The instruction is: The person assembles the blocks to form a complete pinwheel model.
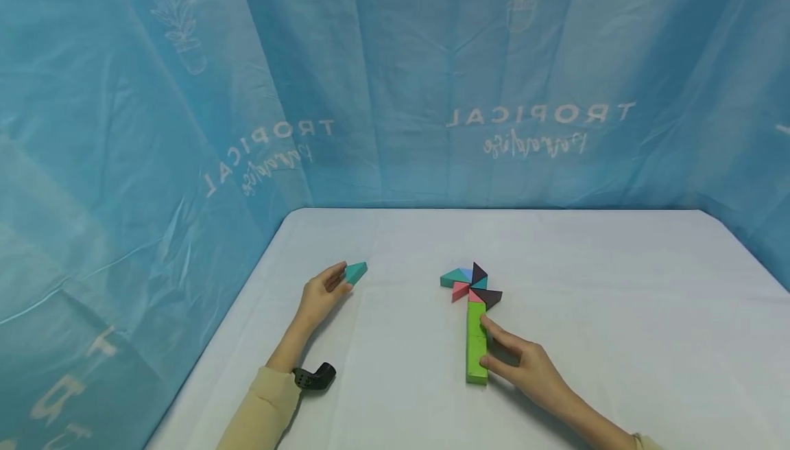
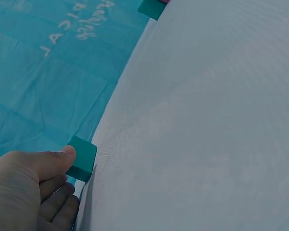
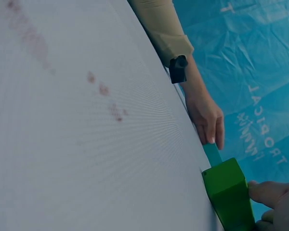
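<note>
My left hand (image 1: pixel 319 295) pinches a teal triangular block (image 1: pixel 356 272) at the left of the table; the left wrist view shows the thumb against its side. To the right, several triangular blocks in teal, blue, black and pink form a pinwheel shape, with a black block (image 1: pixel 489 297) at its lower right. Below the pinwheel, green blocks (image 1: pixel 476 347) lie end to end in a straight bar touching a pink block (image 1: pixel 475 295). My right hand (image 1: pixel 533 371) rests its thumb and forefinger tips along the bar's right side, spread apart. Its other fingers are largely hidden.
A white cloth covers the table (image 1: pixel 617 285). A blue printed curtain (image 1: pixel 395 79) hangs behind and along both sides. On the left wrist sits a black strap with a camera (image 1: pixel 316 376), close above the table.
</note>
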Available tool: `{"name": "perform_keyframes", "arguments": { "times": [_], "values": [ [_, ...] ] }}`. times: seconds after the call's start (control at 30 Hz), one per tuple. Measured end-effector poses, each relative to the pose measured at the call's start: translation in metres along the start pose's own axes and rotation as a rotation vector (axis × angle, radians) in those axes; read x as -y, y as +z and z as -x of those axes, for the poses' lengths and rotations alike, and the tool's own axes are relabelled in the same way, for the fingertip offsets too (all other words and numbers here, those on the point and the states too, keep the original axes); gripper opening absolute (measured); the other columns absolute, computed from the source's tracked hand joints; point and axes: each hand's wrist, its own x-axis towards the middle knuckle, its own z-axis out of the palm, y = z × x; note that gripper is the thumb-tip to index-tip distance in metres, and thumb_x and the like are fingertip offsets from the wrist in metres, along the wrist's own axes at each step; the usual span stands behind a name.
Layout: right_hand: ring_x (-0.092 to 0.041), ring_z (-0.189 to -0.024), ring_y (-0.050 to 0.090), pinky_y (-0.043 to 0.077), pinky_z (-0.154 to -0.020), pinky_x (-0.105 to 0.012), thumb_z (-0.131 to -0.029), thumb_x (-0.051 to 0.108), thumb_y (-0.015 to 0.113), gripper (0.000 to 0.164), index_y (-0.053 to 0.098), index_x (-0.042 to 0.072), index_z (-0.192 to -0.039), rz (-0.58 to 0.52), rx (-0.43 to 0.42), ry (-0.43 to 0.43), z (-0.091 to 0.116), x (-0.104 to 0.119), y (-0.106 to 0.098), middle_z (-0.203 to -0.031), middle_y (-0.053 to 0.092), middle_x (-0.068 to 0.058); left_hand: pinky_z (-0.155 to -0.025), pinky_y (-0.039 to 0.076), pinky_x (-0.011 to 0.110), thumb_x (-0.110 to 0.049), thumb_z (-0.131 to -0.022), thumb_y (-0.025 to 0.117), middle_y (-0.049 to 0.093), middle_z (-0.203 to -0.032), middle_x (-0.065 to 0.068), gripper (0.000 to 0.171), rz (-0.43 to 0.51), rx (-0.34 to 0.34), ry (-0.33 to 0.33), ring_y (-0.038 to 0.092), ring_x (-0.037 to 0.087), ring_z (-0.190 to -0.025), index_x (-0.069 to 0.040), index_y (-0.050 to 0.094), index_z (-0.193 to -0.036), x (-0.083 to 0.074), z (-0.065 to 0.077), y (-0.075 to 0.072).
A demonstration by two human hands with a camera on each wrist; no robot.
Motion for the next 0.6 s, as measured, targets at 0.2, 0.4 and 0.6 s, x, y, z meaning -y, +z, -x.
{"name": "perform_keyframes", "arguments": {
  "times": [0.2,0.4,0.6],
  "values": [
    [-0.021,-0.129,0.038,0.032,-0.1,-0.015,-0.085,0.032,0.07,0.063,0.047,0.01,-0.139,-0.032,-0.007,-0.007,0.001,0.001,0.002,-0.142,0.042,0.0,-0.097,0.044,0.033,-0.013,-0.088,0.068,0.05,-0.132,0.024,0.051,-0.007,0.0,-0.058,0.049,0.037,-0.12,0.005,0.05,-0.132,-0.002,0.002,0.0],
    [-0.02,-0.13,0.038,0.032,-0.1,-0.015,-0.085,0.031,0.07,0.063,0.046,0.011,-0.14,-0.068,0.003,0.012,0.001,0.003,0.003,-0.143,0.041,0.001,-0.098,0.042,0.041,-0.002,-0.087,0.066,0.048,-0.131,0.03,0.049,-0.012,0.015,-0.099,0.047,0.041,-0.12,0.012,0.047,-0.13,-0.026,0.004,-0.003],
    [-0.021,-0.129,0.038,0.032,-0.1,-0.015,-0.085,0.029,0.07,0.063,0.046,0.009,-0.14,-0.047,-0.002,-0.003,0.001,0.002,0.003,-0.143,0.041,-0.001,-0.098,0.041,0.046,0.002,-0.087,0.064,0.045,-0.131,0.033,0.049,-0.004,0.027,-0.085,0.045,0.045,-0.12,0.015,0.045,-0.13,-0.036,0.004,-0.003]
  ]
}}
